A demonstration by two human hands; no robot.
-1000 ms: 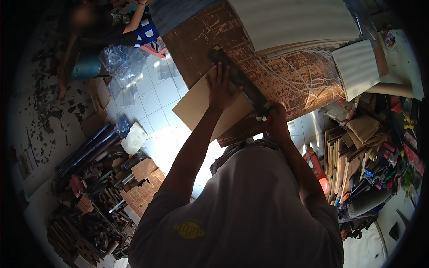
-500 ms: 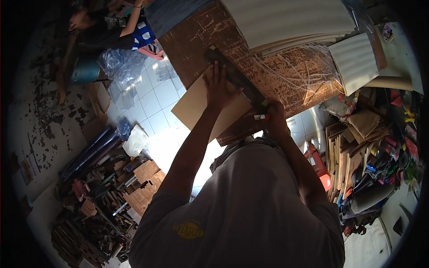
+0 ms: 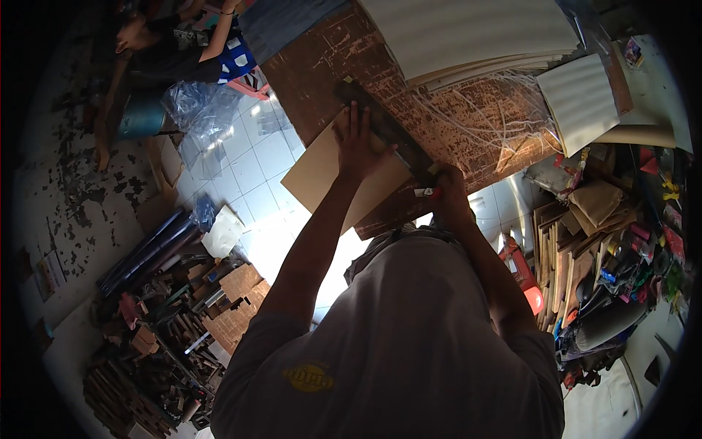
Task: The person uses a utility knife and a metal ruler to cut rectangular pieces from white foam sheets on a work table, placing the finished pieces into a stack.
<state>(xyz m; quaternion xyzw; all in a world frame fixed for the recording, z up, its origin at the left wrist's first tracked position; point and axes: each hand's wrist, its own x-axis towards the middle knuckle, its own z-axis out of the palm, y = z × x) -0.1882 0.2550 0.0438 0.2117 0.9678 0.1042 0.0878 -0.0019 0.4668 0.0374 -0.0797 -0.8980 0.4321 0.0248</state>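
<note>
Two bare hands are working over one tan board (image 3: 314,179), which is lying at the near end of a scuffed brown bench (image 3: 322,58) and jutting past its left edge. The left hand (image 3: 356,150) is pressing flat on the board, fingers spread wide. The right hand (image 3: 452,194) is curling in a narrow grip around one small red-and-white object (image 3: 424,192); its kind is hard to tell. One long dark bar (image 3: 387,128) is lying along the board's far right edge, showing two yellowish patches, one at each end.

Farther out, one stack of pale sheets (image 3: 468,36) is covering the far part of the bench, its layers too fine to count. One separate pale sheet (image 3: 580,106) is lying to its right, with tangled whitish strands (image 3: 490,117) stretching between. On the near right, many cardboard pieces (image 3: 556,256) are standing packed together beside one red object (image 3: 521,278).

At far left, one co-worker (image 3: 216,44) is reaching an arm beyond one teal drum (image 3: 141,115) and a heap of clear plastic (image 3: 194,102). One yellow emblem (image 3: 308,377) with lettering is showing on the worker's grey shirt (image 3: 409,329).
</note>
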